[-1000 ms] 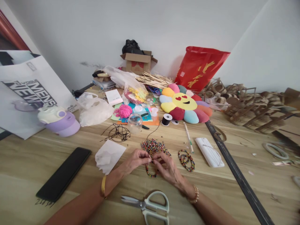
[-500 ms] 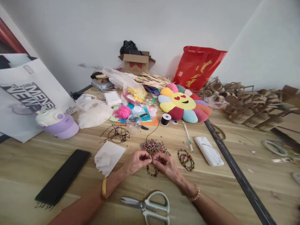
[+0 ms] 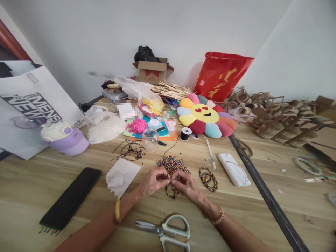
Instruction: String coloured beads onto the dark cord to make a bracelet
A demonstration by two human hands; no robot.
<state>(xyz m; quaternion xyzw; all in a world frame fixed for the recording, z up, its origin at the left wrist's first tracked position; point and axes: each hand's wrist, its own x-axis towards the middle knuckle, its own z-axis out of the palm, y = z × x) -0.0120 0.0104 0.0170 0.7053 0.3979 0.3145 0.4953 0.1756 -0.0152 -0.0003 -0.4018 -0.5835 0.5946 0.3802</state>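
In the head view, the left hand [image 3: 154, 181] and right hand [image 3: 185, 183] pinch a dark cord, fingertips closed on it and nearly meeting. The beaded strand [image 3: 172, 192] hangs at six o'clock below them; the bead pile [image 3: 173, 163] lies at twelve, two bracelets [image 3: 208, 179] at three, scissors [image 3: 160, 230] at six.

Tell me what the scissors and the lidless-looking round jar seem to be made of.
Scissors: blades probably steel, grey with a metallic sheen; handles likely plastic, pale and smooth.
Jar: see-through with glossy highlights, so clear plastic or glass; I cannot tell which.
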